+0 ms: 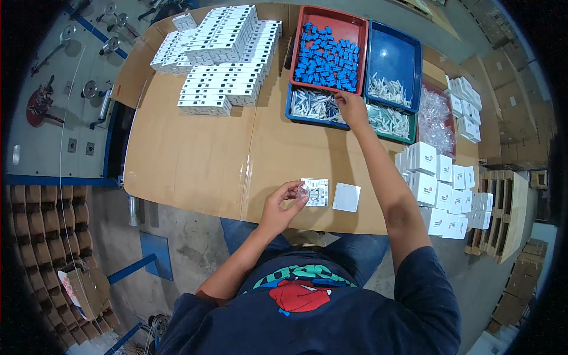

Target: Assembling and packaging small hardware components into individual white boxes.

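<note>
1. I see the left hand near the table's front edge; fingers pinched narrow on a small clear part, held just above the white square plate.
2. White plate lies flat, face up with fittings showing; a plain white square cover sits just beside it on its right.
3. Right hand is stretched far forward at the trays; fingers curled down at the seam between the red tray of blue pieces and the blue tray of white pieces; can't tell if they hold anything.
4. Second blue tray sits right of the red one; stacked white boxes back left; small white cartons on the right.
</note>
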The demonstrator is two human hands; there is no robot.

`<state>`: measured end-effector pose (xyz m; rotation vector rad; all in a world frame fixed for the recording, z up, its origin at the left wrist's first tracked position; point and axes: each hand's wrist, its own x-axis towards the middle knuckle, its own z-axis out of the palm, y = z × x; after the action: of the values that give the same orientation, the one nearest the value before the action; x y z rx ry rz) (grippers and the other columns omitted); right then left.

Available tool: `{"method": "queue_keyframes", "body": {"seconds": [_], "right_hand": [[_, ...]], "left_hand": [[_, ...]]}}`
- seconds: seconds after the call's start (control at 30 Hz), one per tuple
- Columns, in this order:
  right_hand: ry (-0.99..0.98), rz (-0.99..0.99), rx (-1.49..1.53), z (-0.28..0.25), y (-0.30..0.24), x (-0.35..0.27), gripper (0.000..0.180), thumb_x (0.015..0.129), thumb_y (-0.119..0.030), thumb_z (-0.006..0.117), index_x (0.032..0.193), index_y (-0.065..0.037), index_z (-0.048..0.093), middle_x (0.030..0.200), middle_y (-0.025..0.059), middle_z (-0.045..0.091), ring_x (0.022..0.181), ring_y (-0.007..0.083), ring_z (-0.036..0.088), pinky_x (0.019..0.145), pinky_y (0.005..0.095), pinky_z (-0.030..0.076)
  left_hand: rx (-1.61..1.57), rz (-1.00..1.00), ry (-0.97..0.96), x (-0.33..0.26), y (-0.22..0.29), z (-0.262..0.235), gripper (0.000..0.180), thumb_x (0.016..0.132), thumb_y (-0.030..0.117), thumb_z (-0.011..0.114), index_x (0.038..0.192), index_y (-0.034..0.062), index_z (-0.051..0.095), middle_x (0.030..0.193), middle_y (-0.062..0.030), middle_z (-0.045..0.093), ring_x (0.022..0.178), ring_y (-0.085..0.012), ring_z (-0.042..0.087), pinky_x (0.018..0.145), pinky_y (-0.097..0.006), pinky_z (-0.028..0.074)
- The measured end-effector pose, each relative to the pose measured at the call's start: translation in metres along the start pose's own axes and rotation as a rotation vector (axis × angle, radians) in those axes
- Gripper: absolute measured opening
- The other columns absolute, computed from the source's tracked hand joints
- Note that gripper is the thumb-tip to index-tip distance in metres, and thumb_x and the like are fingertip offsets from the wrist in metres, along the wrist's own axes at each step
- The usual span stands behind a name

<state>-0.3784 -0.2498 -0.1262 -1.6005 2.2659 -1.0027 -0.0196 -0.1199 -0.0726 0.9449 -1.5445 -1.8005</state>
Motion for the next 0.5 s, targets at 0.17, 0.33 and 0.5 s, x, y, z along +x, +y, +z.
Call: {"method": "queue_keyframes", "body": {"seconds": [0.17, 0.33, 0.5], "right_hand": [[0.049, 0.005, 0.034, -0.01, -0.005, -0.004, 0.017, 0.089, -0.009, 0.067, 0.102, -0.009, 0.077, 0.093, 0.0196, 0.073, 0.086, 0.0365, 0.071, 0.075, 0.0439, 0.055], [0.111, -0.088, 0.122, -0.017, -0.008, -0.021, 0.015, 0.088, -0.007, 0.069, 0.101, -0.007, 0.077, 0.091, 0.0171, 0.073, 0.08, 0.0338, 0.07, 0.074, 0.0407, 0.055], [-0.21, 0.162, 0.597, -0.045, -0.066, -0.075, 0.022, 0.091, -0.005, 0.072, 0.112, 0.002, 0.07, 0.093, 0.007, 0.07, 0.076, 0.0126, 0.066, 0.072, 0.0267, 0.053]], "left_hand": [[0.008, 0.026, 0.007, -0.001, 0.004, 0.0, 0.038, 0.092, 0.009, 0.076, 0.127, -0.0003, 0.064, 0.106, -0.0074, 0.073, 0.098, -0.0137, 0.069, 0.091, -0.03, 0.054], [-0.001, 0.054, 0.016, 0.003, 0.007, 0.003, 0.038, 0.092, 0.008, 0.076, 0.127, -0.0004, 0.064, 0.106, -0.0075, 0.074, 0.097, -0.0139, 0.069, 0.091, -0.03, 0.054], [-0.016, 0.08, 0.048, 0.001, 0.013, 0.003, 0.039, 0.089, 0.006, 0.077, 0.126, 0.0003, 0.065, 0.108, -0.0075, 0.074, 0.096, -0.0144, 0.07, 0.092, -0.031, 0.054]]}}
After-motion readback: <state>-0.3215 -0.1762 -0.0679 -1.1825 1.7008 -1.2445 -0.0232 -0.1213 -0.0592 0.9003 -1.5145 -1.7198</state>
